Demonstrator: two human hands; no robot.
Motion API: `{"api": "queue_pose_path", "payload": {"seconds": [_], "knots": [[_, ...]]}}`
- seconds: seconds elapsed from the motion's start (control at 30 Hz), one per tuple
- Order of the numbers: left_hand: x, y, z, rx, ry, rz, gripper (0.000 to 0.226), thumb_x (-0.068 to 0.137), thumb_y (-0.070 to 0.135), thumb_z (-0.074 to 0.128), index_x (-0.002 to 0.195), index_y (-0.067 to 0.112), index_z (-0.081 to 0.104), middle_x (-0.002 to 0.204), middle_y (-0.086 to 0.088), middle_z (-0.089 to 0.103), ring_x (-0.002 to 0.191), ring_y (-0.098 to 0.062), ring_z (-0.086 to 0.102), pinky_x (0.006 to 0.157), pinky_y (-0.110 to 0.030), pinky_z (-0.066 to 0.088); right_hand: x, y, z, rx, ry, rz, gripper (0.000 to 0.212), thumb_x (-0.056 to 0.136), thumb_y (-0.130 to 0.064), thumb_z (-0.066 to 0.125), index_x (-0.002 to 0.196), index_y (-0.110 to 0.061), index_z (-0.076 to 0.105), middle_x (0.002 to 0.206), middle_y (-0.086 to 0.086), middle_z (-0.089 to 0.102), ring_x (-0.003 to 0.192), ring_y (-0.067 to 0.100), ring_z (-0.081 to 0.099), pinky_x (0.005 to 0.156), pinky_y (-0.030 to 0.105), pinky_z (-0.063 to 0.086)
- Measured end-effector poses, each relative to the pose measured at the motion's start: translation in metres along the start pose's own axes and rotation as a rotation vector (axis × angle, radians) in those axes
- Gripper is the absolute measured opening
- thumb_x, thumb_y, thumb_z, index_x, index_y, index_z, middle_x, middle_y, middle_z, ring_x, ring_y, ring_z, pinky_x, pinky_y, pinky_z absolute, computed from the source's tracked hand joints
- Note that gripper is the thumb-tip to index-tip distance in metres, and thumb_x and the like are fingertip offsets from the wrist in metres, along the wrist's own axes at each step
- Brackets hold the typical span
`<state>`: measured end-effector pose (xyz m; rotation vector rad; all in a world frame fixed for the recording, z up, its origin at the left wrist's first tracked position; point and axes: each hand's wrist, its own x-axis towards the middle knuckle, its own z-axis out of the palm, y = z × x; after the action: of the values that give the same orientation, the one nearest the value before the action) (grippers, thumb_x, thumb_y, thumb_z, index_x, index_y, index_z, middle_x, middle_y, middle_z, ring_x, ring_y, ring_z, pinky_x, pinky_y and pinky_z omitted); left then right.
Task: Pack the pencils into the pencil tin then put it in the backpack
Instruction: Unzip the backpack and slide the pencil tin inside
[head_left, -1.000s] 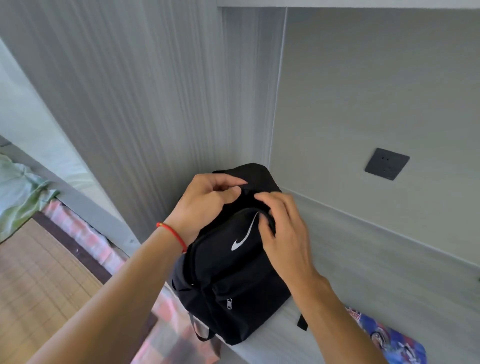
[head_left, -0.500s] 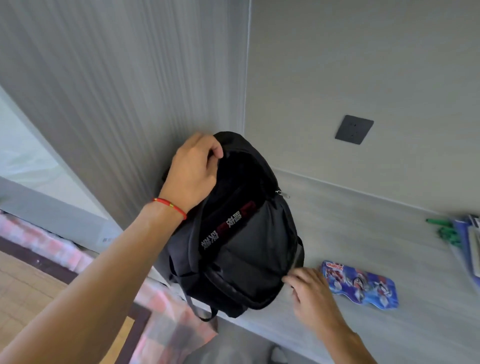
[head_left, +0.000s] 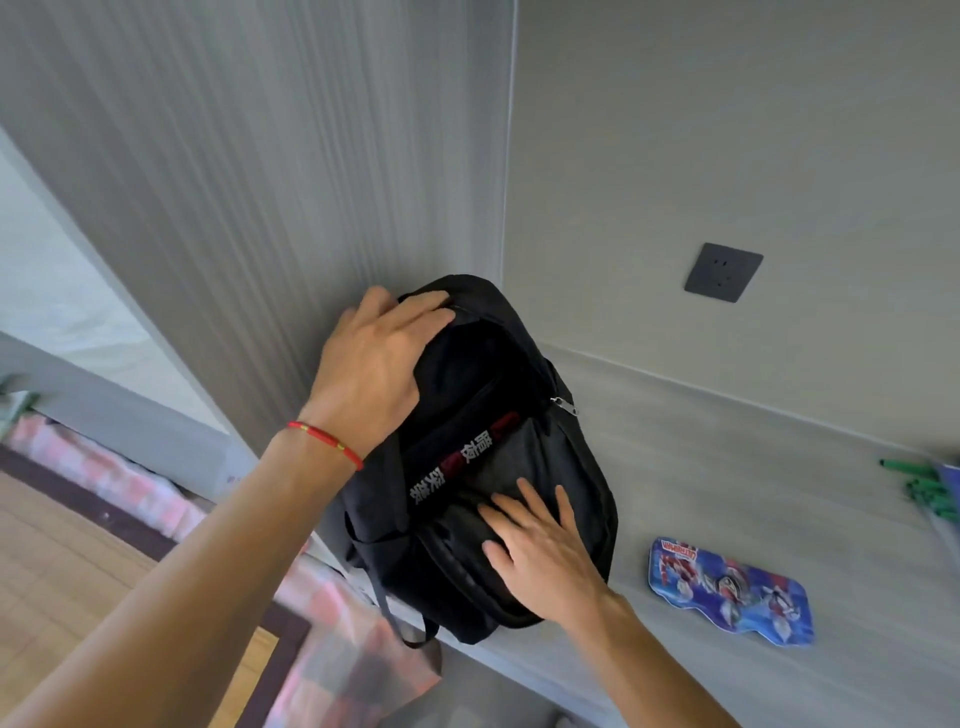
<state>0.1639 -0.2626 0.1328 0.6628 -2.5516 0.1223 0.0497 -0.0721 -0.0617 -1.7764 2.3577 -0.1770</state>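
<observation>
Head view: your left hand grips the open backpack top at frame centre. Your right hand presses flat on its front, the pencil tin lying apart at lower right.

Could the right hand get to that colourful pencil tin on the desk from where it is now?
Probably yes. The right hand lies flat on the front of the backpack, and the pencil tin sits on the desk just to its right, with only bare surface between them.
</observation>
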Motion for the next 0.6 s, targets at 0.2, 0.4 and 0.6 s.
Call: {"api": "queue_pose_path", "payload": {"seconds": [0.2, 0.4, 0.6], "knots": [[-0.016, 0.051, 0.006, -0.058, 0.406, 0.055, 0.036, 0.084, -0.006, 0.042, 0.102, 0.011, 0.069, 0.126, -0.006, 0.061, 0.107, -0.032, 0.049, 0.086, -0.043, 0.045, -0.007, 0.02, -0.015, 0.16, 0.099, -0.091, 0.045, 0.102, -0.042, 0.035, 0.144, -0.033, 0.047, 0.156, -0.013, 0.039, 0.152, 0.008, 0.017, 0.126, 0.045, 0.004], [-0.06, 0.09, 0.097, -0.297, -0.269, -0.315, 0.033, 0.087, 0.01, 0.056, 0.117, 0.016, 0.067, 0.138, -0.008, 0.052, 0.13, -0.026, 0.042, 0.106, -0.041, 0.044, -0.028, 0.057, -0.029, 0.429, 0.444, -0.056, 0.028, 0.097, -0.021, 0.053, 0.122, -0.029, 0.063, 0.131, -0.017, 0.055, 0.124, 0.0, 0.049, 0.107, 0.019, 0.039], [-0.064, 0.084, 0.158, -0.03, -0.549, -0.589, 0.074, 0.08, 0.077, 0.037, 0.143, 0.038, 0.031, 0.161, -0.021, 0.0, 0.148, -0.038, -0.003, 0.119, -0.06, 0.008, -0.07, 0.153, 0.0, 0.234, 0.25, 0.407, 0.035, 0.089, -0.016, 0.064, 0.123, -0.019, 0.061, 0.126, 0.004, 0.061, 0.114, 0.024, 0.059, 0.093, 0.042, 0.051]]}}
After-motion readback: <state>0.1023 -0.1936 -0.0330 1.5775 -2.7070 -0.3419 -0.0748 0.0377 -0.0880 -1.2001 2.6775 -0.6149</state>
